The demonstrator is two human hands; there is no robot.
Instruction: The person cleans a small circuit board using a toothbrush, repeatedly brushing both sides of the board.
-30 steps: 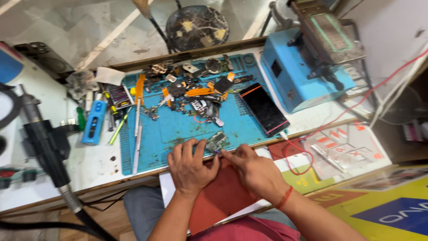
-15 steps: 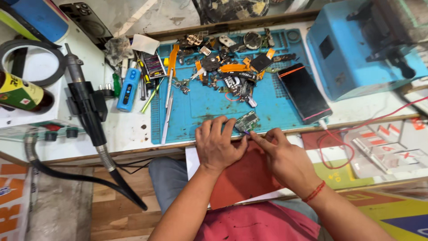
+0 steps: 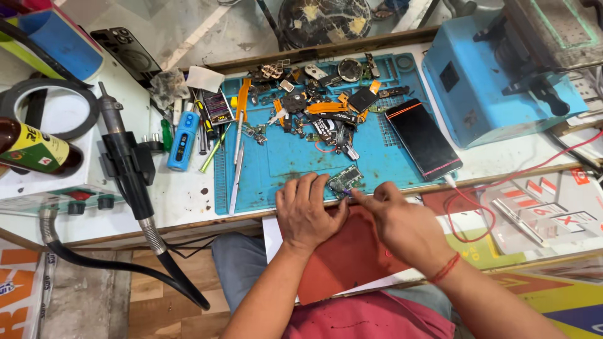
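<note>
Blue box machine (image 3: 496,88), upper right of frame. Blue work mat (image 3: 295,157), centre, strewn with small phone parts. Black hot-air wand (image 3: 129,169), left. Dark phone (image 3: 423,139), right edge of mat. Left hand (image 3: 308,213), fingers spread, pressing the small circuit board (image 3: 344,181) at the mat's lower edge. Right hand (image 3: 402,223), fingers pinched together on a thin tool touching the board.

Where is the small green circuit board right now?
The small green circuit board lies at the blue mat's near edge, between the left hand and right hand, left of the black phone.
</note>
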